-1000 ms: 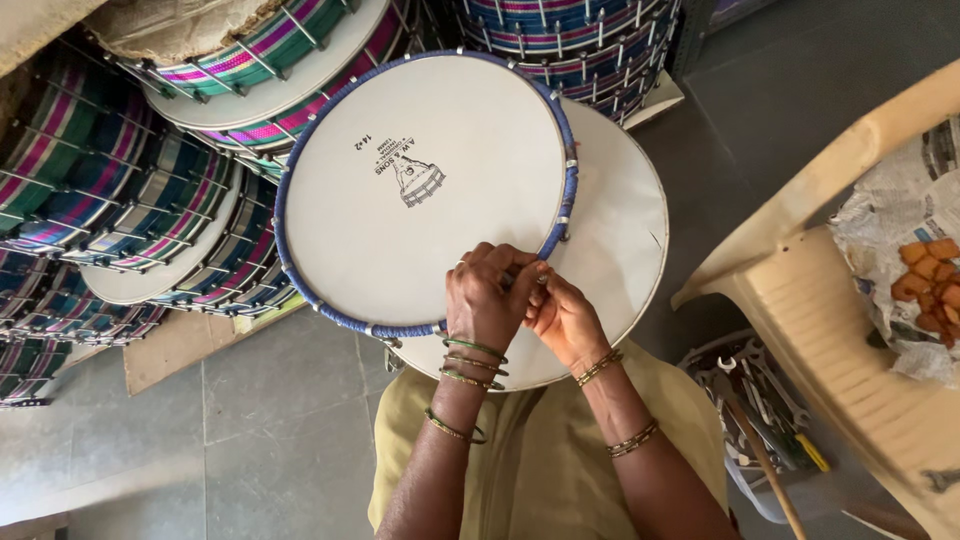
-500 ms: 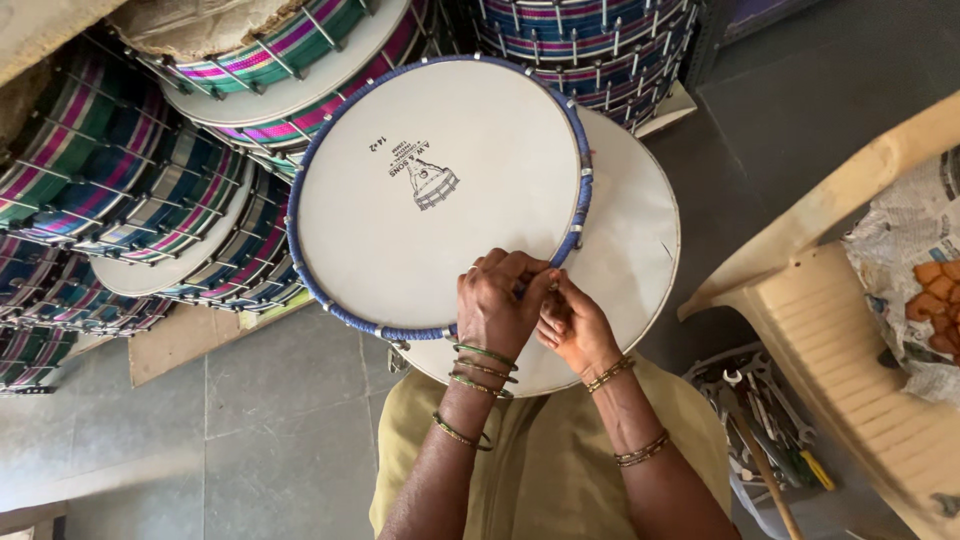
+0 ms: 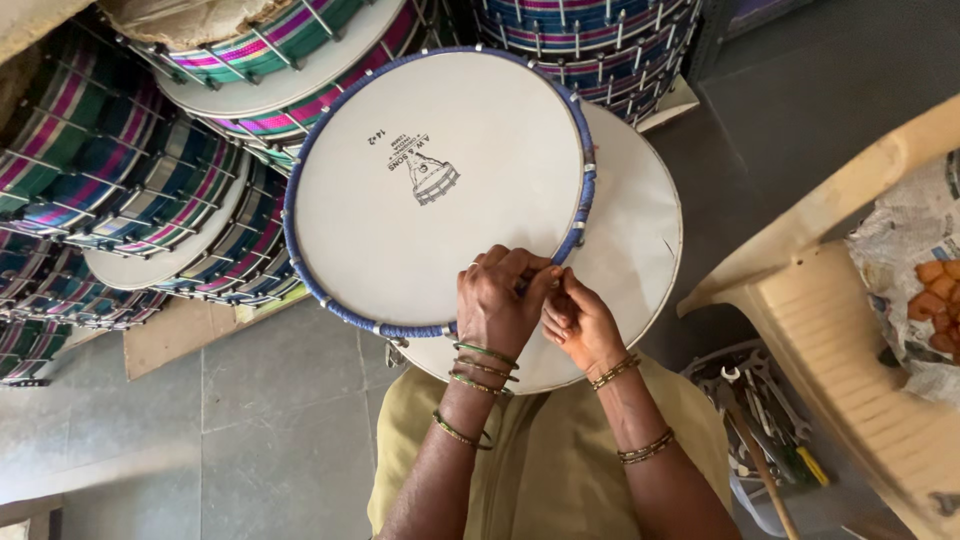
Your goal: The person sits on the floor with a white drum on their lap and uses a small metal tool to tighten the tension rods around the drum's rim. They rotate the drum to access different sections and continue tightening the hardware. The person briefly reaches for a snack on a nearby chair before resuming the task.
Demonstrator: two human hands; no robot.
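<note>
Head view, looking down: compared with 1 second back, the two hands have kept to the same spot on the drumhead's edge, while the drumhead (image 3: 430,190) has drifted slightly up and to the right in the picture, which looks more like the camera shifting than the work moving. That suggests the job at this point of the rim is still going on, not finished.

Both hands meet at the lower right arc of the blue-wound hoop (image 3: 340,310). The left hand (image 3: 497,300) curls over the edge, fingers pressed together and pinching the rim's binding; exactly what strand it holds is hidden under the knuckles. The right hand (image 3: 580,322) sits just beside it, touching, its fingertips also closed in a pinch at the same place.

The drumhead is a round white skin with a small dark printed emblem, framed by the blue cord wrapping with metal clips at intervals. It lies tilted on a second white skin (image 3: 640,230) just behind the grip. Beyond the grip stand stacked striped drums (image 3: 130,180); to its right, a beige plastic chair (image 3: 850,330) and a tub of tools (image 3: 760,440).
</note>
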